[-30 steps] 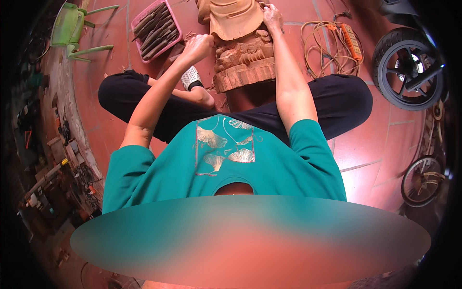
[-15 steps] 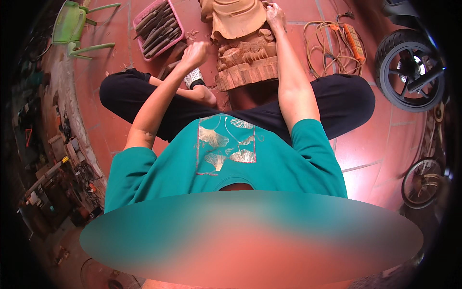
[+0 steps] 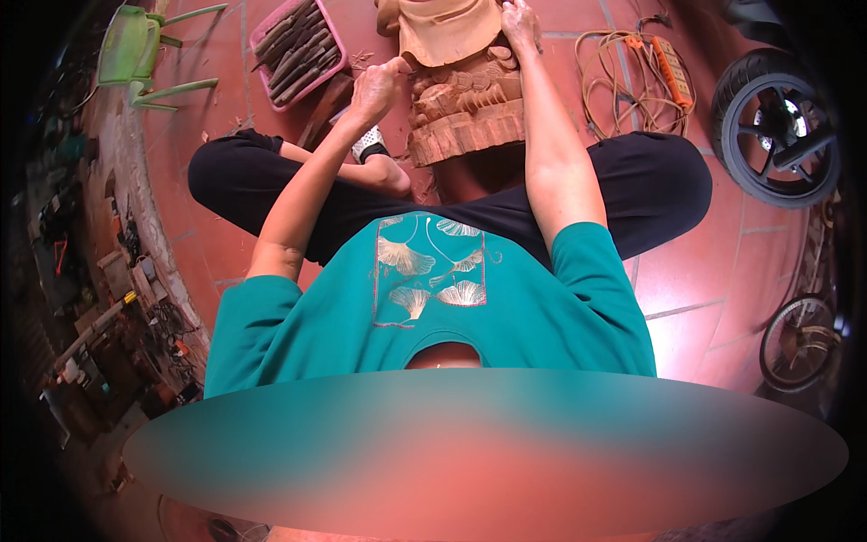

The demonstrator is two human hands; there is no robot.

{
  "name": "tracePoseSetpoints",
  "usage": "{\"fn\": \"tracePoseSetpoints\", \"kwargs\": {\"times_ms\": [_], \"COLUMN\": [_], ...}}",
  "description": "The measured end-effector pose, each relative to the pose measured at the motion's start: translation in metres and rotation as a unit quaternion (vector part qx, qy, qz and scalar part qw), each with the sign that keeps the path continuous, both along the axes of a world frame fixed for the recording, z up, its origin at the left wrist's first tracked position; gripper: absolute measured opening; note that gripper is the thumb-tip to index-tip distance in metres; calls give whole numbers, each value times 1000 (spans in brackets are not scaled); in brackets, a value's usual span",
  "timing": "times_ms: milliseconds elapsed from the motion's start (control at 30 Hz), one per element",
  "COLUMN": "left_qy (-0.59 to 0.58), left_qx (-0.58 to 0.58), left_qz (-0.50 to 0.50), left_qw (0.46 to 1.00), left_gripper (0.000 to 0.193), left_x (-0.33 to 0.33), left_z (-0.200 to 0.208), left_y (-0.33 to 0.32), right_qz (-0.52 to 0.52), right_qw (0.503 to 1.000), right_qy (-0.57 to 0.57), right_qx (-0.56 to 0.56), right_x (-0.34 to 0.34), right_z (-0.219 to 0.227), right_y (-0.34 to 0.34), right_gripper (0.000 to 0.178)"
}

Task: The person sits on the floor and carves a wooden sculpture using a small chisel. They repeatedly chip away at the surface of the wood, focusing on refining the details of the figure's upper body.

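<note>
A brown wood carving [image 3: 465, 104] lies on the floor before me, with smooth, drape-like folds at its far part and a rough-cut base toward me. Its far end is cut off by the top of the view. My right hand [image 3: 521, 27] curls round its right edge, fingers closed against the wood. On the other side my left hand [image 3: 375, 93] is closed, a fingertip reaching the carving's left edge; whatever is inside that hand is hidden. A dark wooden piece [image 3: 327, 107] lies beyond my left forearm.
A pink basket [image 3: 341, 63] of wooden-handled tools stands at the far left, near a green chair [image 3: 126, 50]. To the right are a coiled cord with an orange power strip [image 3: 668, 72] and a motorbike wheel [image 3: 772, 126]. Clutter lines the left wall.
My left hand has moved slightly right and away from me, its fingertip now at the carving's edge. The right hand stays at the carving's right side, having shifted only a little.
</note>
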State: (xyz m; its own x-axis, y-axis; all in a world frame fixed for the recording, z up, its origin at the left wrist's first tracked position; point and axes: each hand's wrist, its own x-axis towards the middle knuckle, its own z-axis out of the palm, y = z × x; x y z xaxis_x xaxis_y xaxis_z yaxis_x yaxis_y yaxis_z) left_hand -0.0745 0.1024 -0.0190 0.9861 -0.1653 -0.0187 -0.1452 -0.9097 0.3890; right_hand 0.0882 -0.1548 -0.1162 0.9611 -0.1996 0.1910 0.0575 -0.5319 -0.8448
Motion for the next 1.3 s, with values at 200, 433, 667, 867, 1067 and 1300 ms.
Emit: {"fn": "tracePoseSetpoints", "kwargs": {"times_ms": [200, 433, 667, 867, 1067, 1300], "left_qy": [39, 0, 47, 50, 70, 107], "left_qx": [142, 6, 101, 15, 33, -83], "left_qz": [-41, -27, -41, -29, -9, -39], "left_qw": [988, 1000, 993, 998, 997, 990], "left_gripper": [12, 16, 15, 18, 17, 24], "left_x": [-5, 1, 5, 8, 5, 14], "left_z": [15, 7, 9, 17, 8, 13], "left_y": [-14, 0, -9, -1, -1, 16], "right_qz": [22, 33, 18, 29, 46, 41], "right_qw": [999, 998, 999, 998, 997, 998], "right_qy": [23, -16, -29, -30, -47, -44], "right_qx": [40, 45, 17, 36, 46, 23], "right_x": [-11, -6, -7, -2, -7, -4], "right_z": [23, 8, 9, 1, 13, 5], "right_y": [0, -3, -6, -6, -4, -4], "right_gripper": [31, 32, 32, 30, 28, 28]}}
